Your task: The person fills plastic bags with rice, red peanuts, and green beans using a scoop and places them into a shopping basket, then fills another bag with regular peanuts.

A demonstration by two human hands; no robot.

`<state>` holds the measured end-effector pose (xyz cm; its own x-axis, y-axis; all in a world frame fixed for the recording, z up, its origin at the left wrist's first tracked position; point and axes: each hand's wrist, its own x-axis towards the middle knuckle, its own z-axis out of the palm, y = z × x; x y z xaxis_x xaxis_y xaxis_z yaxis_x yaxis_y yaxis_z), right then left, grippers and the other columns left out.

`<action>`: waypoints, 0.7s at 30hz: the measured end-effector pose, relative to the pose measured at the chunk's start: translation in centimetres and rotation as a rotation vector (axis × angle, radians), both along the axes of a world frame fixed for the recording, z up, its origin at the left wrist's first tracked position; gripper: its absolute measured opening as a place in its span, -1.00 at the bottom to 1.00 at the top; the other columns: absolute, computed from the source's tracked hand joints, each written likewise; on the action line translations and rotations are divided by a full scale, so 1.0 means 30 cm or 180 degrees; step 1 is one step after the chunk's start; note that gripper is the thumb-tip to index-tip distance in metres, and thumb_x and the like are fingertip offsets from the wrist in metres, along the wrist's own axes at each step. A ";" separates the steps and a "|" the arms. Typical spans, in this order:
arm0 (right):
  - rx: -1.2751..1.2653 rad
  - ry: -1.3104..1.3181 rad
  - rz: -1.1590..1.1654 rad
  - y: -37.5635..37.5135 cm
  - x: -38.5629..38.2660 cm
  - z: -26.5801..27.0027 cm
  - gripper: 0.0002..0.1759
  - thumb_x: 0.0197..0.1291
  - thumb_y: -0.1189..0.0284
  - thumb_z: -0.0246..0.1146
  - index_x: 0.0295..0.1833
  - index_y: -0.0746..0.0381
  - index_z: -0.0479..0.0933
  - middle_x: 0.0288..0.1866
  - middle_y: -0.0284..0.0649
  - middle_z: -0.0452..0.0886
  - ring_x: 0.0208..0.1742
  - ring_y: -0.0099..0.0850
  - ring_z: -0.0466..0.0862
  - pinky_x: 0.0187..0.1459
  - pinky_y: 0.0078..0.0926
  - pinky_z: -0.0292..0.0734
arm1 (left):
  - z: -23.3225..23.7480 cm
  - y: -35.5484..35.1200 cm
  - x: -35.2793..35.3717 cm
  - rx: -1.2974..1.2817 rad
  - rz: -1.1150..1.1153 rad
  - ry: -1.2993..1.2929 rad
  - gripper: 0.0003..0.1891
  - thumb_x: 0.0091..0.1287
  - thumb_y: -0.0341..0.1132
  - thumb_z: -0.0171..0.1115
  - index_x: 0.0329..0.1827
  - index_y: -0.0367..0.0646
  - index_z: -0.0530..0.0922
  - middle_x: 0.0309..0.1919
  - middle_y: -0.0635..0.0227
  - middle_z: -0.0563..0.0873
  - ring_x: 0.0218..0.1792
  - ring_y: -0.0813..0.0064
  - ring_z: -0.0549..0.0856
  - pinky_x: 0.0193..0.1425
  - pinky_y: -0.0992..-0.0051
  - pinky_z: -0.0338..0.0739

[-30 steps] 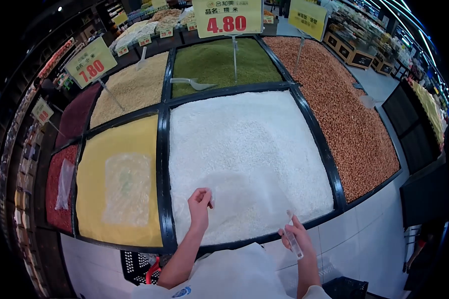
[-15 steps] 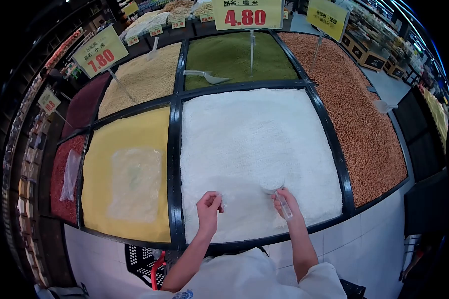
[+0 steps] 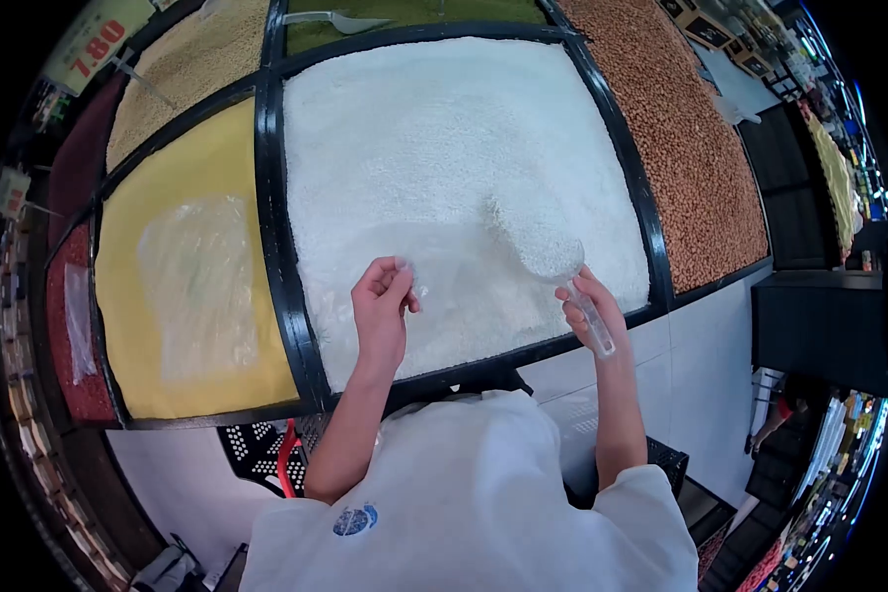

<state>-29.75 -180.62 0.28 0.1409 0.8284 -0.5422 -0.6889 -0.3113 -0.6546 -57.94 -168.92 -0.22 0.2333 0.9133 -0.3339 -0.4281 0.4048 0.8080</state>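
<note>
Scooping white grain (image 3: 405,128) was underway: the right hand (image 3: 589,304) gripped the loaded scoop (image 3: 596,326), which needed steadying, while the left hand (image 3: 380,301) pinched a clear bag (image 3: 454,271).

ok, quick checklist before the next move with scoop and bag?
1. Right hand on scoop handle: ok, fingers around it.
2. Scoop loaded: ok, heaped with white grain.
3. Left hand on clear bag: ok, pinched at the fingertips.
4. Bag mouth open: cannot tell, film too see-through.
5. Scoop right up at left hand: not ok, a gap between them.
6. Scoop above white bin: ok, inside its dark frame.
</note>
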 end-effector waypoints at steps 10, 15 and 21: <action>0.0103 0.0299 0.0774 0.099 0.203 -0.074 -0.46 0.29 0.41 0.11 0.38 0.13 0.19 -0.34 -0.09 0.55 -0.72 -0.59 0.42 -0.77 -0.74 0.31 | 0.093 -0.185 0.151 0.2495 0.1546 0.2910 -0.75 0.13 -0.62 0.28 -0.13 -0.26 0.55 -0.50 0.38 0.53 -0.56 0.65 0.45 -0.52 0.64 0.31; 0.0119 0.0339 0.1192 0.125 0.313 -0.086 -0.47 0.29 0.38 0.14 0.34 0.15 0.22 -0.34 -0.07 0.60 -0.70 -0.60 0.45 -0.76 -0.76 0.32 | 0.140 -0.221 0.371 0.4019 -0.0691 0.4900 -0.67 0.01 -0.52 0.31 -0.09 -0.25 0.55 -0.31 0.28 0.62 -0.21 0.29 0.62 -0.13 0.37 0.51; -0.0016 0.0142 0.1619 0.102 0.386 -0.031 -0.27 0.23 0.44 0.13 0.51 0.14 0.06 -0.36 -0.10 0.55 -0.73 -0.57 0.44 -0.78 -0.69 0.28 | 0.068 -0.197 0.378 0.3439 -0.2029 0.6903 -0.78 0.05 -0.40 0.26 -0.22 -0.22 0.59 -0.35 0.32 0.60 -0.13 0.31 0.54 0.03 0.29 0.36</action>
